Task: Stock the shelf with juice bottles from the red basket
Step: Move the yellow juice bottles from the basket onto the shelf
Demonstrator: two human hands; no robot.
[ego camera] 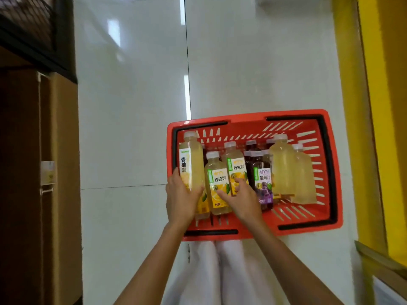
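Hands (182, 201) (242, 199) grab yellow juice bottles (191, 164) in red basket (308, 119).

A glossy white tiled floor (132, 106) fills the middle of the view, crossed by dark grout lines and streaked with bright reflections of ceiling lights. On the left stands a brown cardboard box (59, 172) with a small pale label (49, 172) stuck on its edge. Above it sits a dark wire-mesh panel (28, 25). Along the right edge runs a yellow wall (378, 128). White trouser legs (218, 271) show at the bottom centre.
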